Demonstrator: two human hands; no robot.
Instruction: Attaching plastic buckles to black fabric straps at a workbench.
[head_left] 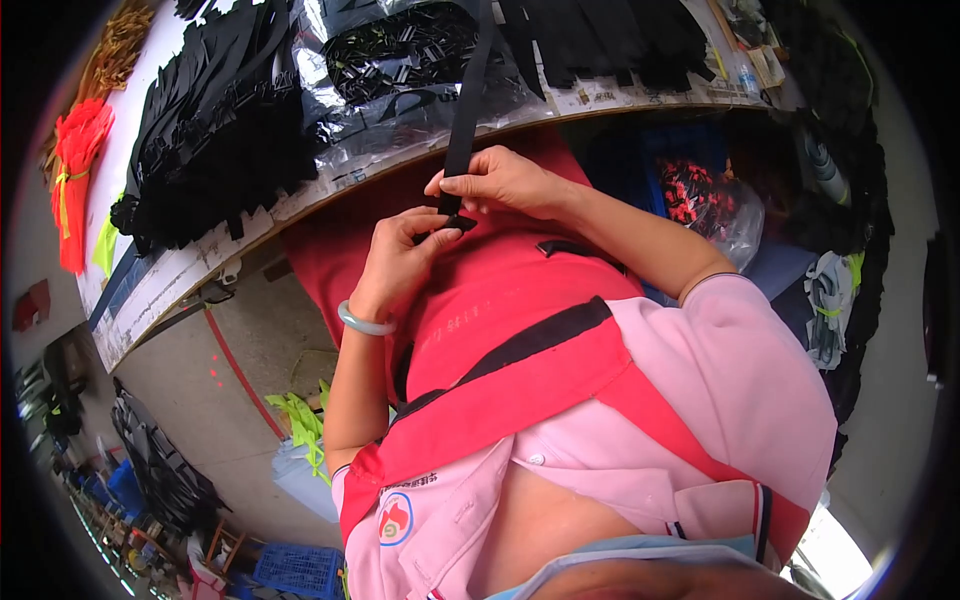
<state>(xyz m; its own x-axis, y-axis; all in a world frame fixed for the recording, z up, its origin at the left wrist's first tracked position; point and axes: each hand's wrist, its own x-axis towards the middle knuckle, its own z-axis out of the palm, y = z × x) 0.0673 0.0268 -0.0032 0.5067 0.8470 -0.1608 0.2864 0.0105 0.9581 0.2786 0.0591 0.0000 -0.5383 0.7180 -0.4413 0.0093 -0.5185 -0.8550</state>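
A long black webbing strap (466, 130) hangs down over the table's near edge in front of my red apron. My right hand (510, 184) is closed on it, thumb and fingers pinching it near its lower end. Just below and to the left, my left hand (400, 258) pinches a small black buckle (460, 222) at the end of the strap; the fingers partly cover it. The two hands are close together but apart. I cannot tell whether the strap is threaded through the buckle.
On the table (590, 97) lie a clear plastic bag (340, 130) of black buckles and a pile of black straps (225, 130), with more black straps (610, 40) at the right. Red strips (78, 180) hang at the left corner. Below right sits a bag of red-and-black pieces (700, 195).
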